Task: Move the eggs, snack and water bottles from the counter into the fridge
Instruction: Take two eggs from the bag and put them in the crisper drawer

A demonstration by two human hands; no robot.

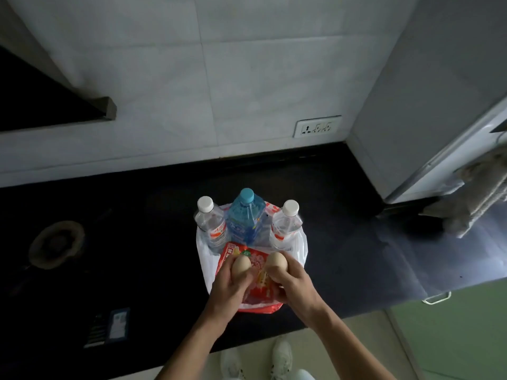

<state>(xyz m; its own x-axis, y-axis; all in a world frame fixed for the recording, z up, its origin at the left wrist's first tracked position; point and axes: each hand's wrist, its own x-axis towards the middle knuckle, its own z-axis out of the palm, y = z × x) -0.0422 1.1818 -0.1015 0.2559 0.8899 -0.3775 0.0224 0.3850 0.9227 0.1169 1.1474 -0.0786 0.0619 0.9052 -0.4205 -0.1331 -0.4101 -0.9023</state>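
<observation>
The left hand [227, 292] is curled round a brown egg [241, 266], and the right hand [293, 286] grips a second egg [277, 261] the same way. The two hands are side by side with a narrow gap between them. That makes two eggs, both held over a red snack packet [260, 293] that lies flat on a white plastic bag [204, 259]. Behind the packet three water bottles stand upright in a row on the bag: a clear bottle [211, 223] with a white cap and red label, a larger blue bottle [245, 218] with a blue cap in the middle, and another white-capped bottle [285, 226] with a red label. The printing on the labels and the packet is too blurred to read. All this sits on the dark counter [137, 242], and the grey fridge [428, 133] stands to the right with a wall socket [317, 127] beside it.
</observation>
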